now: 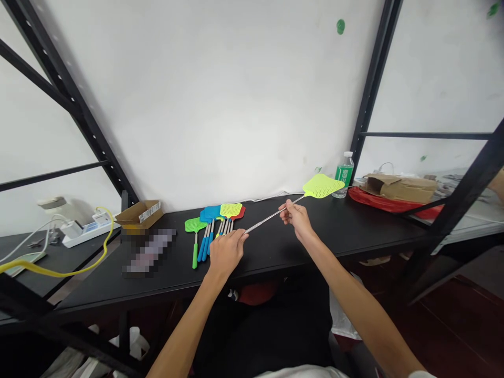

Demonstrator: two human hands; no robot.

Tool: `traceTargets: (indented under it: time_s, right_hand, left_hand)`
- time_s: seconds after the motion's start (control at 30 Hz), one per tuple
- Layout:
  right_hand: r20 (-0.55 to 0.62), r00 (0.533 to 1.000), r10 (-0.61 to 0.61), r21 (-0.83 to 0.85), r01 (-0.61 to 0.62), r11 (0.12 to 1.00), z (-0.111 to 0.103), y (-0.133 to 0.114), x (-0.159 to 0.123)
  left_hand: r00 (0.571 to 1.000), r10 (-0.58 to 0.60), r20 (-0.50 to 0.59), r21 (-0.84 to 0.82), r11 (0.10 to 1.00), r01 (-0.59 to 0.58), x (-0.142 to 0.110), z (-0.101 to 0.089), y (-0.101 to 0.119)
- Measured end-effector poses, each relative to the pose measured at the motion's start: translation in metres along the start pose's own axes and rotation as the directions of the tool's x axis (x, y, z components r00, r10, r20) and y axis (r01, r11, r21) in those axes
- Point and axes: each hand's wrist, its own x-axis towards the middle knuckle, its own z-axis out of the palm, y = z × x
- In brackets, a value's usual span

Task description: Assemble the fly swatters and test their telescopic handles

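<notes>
White wall [236, 105] backs a black table [275, 252] as a person holds 1 yellow-green fly swatter [323, 186] aslant above the surface, its mesh head to the right. Fingers of the left hand [227, 252] are curled around the lower end, hiding any handle there; those of the right hand [296, 217] pinch the shaft nearer the head. Overlapping swatters [213, 212] in green, blue, yellow and red lie at left, too bunched to count, some handles lost behind the left hand. Farther left, a pixelated patch [151, 252] masks whatever lies near an open cardboard box [132, 215], its white label [150, 211] printed too small to read. At right, the mesh head covers part of a clear bottle [348, 161]; pale characters on its green label cannot be read with certainty.
</notes>
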Motion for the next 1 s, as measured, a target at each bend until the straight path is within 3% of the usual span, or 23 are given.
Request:
traceTargets:
  time_s: [0.3, 0.7, 1.0]
  right_hand:
    - [-0.138, 0.990, -0.013, 0.055, 0.021, 0.998, -0.027, -0.016, 0.012]
    - [-0.288, 0.958, 0.015, 0.117, 0.020, 0.993, -0.055, -0.020, 0.021]
    - [-0.180, 0.977, 0.114, 0.149, -0.087, 0.985, -0.056, -0.015, 0.024]
  left_hand:
    - [0.999, 0.019, -0.043, 0.081, 0.997, -0.016, 0.006, -0.017, -0.028]
    - [0.998, -0.012, -0.057, 0.119, 0.993, 0.019, 0.006, -0.014, -0.051]
    - [0.996, -0.032, -0.087, 0.079, 0.996, 0.039, 0.009, -0.015, -0.046]
